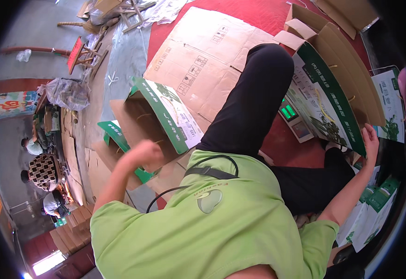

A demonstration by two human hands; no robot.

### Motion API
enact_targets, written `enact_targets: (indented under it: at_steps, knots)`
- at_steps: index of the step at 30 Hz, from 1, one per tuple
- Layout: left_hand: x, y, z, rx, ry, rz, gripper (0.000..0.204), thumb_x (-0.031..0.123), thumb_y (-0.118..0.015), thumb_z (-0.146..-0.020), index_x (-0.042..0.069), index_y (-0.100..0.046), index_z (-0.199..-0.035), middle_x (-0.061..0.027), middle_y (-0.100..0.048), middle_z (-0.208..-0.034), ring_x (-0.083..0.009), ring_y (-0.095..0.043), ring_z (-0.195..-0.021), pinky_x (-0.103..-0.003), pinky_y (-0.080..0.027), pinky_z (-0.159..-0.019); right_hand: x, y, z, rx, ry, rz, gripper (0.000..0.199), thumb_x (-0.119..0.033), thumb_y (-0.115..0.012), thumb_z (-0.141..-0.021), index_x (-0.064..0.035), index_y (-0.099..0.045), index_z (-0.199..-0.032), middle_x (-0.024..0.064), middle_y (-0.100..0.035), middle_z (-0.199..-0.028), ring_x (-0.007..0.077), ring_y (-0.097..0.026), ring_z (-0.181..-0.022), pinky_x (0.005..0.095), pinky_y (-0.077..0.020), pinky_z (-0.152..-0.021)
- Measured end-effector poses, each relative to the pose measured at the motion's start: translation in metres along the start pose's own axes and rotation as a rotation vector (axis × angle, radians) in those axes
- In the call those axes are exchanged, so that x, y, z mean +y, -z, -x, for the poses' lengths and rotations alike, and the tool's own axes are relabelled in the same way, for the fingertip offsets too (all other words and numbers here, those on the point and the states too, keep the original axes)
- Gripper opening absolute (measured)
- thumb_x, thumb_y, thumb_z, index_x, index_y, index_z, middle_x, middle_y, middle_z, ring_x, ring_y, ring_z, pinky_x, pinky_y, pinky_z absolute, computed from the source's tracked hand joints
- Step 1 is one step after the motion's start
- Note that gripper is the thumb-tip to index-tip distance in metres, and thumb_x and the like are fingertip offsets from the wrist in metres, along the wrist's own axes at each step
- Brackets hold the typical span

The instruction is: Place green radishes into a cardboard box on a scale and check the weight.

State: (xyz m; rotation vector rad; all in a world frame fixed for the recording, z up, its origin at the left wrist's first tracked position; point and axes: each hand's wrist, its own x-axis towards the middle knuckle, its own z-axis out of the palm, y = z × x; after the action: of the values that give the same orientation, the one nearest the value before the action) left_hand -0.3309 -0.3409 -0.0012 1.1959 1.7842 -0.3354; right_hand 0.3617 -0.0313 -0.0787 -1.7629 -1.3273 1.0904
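My right hand (370,141) grips the near right corner of a large open carton (321,93), green and white with a leafy print and yellow cord handles. That carton stands tilted to the right of my raised knee, its brown flaps spread. Beneath its side, a weighing scale (295,120) shows a lit green display. My left hand (146,156) is raised over the left side, smeared by motion, so its fingers are unclear. Just beyond it, a second open carton (177,122) of the same kind lies on its side, with another green and white carton (112,132) next to it.
A flattened cardboard sheet (184,51) covers the red floor ahead. More printed cartons (382,197) are stacked at the right. Far left are a red-topped stool (75,53), plastic wrapping (68,93), stacked brown boxes (73,228) and several people (45,172) at work.
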Motion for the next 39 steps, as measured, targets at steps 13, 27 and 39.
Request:
enact_targets:
  at_steps: [13,27,39]
  knots:
    - [-0.232,0.044,-0.087,0.991,0.609,0.065,0.052,0.044,-0.069,-0.065,-0.005,-0.067,-0.082,-0.0258,-0.066,-0.084,-0.0405,-0.063,-0.080,-0.046,-0.049,-0.076,-0.013,-0.005,0.014,0.069,0.044,0.064,0.036,-0.022,-0.067,-0.086,-0.0056,-0.060,-0.117,0.0027,-0.063,-0.095,0.0101,-0.059,-0.080,0.0233,-0.0462,-0.070]
    - [-0.317,-0.001,-0.043,0.971,0.575,-0.115,0.035,0.024,-0.066,-0.077,-0.011,-0.064,-0.075,-0.0223,-0.064,-0.070,-0.0329,-0.064,-0.070,-0.047,-0.048,-0.067,-0.046,-0.016,0.024,0.378,-0.044,-0.082,0.025,-0.019,-0.068,-0.082,-0.0071,-0.065,-0.104,0.0000,-0.064,-0.082,0.0088,-0.059,-0.072,0.0235,-0.0429,-0.057]
    - [0.063,0.191,-0.109,1.164,-0.395,-0.179,0.036,0.006,-0.059,-0.086,-0.001,-0.055,-0.122,-0.0181,-0.057,-0.120,-0.0301,-0.053,-0.113,-0.038,-0.039,-0.098,-0.015,0.021,0.037,0.493,-0.130,-0.024,0.031,-0.021,-0.069,-0.081,-0.0093,-0.062,-0.109,-0.0006,-0.063,-0.094,0.0109,-0.057,-0.085,0.0243,-0.0424,-0.068]
